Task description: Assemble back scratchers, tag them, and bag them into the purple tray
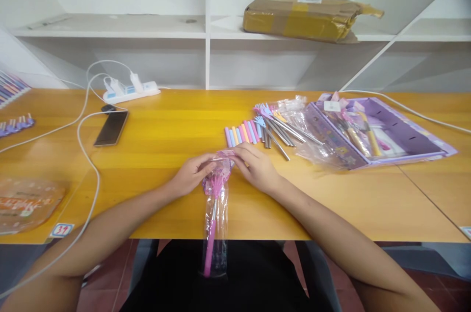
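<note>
A clear plastic bag (221, 223) hangs over the table's front edge, with a pink hand-shaped stick (211, 241) inside it. My left hand (193, 173) pinches the left side of the bag's top. On the other side my right hand (256, 167) holds the top's right corner, fingers closed. Just beyond my hands lie coloured handle tubes (241, 134) in a row. Metal rods with hand-shaped heads (281, 128) are piled to their right, beside loose clear bags (294, 108).
A purple box (415, 128) with bagged items stands at the right. A phone (111, 128), a power strip (132, 90) and white cables lie at the left. A taped parcel (300, 17) rests on the shelf. An orange-printed bag (29, 204) lies front left.
</note>
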`<state>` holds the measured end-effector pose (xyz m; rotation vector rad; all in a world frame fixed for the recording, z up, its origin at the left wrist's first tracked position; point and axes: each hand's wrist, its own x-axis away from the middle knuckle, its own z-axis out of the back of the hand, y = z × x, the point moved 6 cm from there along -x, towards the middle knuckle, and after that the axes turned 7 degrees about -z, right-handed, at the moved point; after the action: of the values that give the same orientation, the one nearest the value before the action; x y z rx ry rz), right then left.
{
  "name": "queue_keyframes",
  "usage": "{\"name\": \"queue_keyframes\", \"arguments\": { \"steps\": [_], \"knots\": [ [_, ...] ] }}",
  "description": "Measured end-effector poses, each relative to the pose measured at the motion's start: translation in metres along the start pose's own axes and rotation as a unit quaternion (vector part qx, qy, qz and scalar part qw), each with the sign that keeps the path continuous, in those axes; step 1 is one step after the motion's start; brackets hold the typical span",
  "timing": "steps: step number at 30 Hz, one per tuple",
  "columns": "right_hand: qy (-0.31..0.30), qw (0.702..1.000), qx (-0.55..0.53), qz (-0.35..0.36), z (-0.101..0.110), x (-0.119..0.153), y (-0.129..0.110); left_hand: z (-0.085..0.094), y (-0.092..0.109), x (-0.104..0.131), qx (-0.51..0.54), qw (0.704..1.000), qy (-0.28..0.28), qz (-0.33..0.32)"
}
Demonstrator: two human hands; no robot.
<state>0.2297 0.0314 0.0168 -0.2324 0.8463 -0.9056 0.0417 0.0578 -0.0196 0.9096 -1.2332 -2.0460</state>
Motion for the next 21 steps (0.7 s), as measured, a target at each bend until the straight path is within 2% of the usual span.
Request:
{"name": "queue_keyframes", "arguments": {
  "steps": [12,21],
  "knots": [
    [0.023,0.998,0.057,-0.003,0.0035,0.0007,0.0015,-0.0011,0.0006,-0.0001,-0.003,1.0,-0.019,0.005],
    [-0.056,0.988,0.141,0.022,-0.0031,0.0023,0.0024,-0.0015,-0.0035,0.0019,-0.008,1.0,-0.02,0.017]
  ]
}}
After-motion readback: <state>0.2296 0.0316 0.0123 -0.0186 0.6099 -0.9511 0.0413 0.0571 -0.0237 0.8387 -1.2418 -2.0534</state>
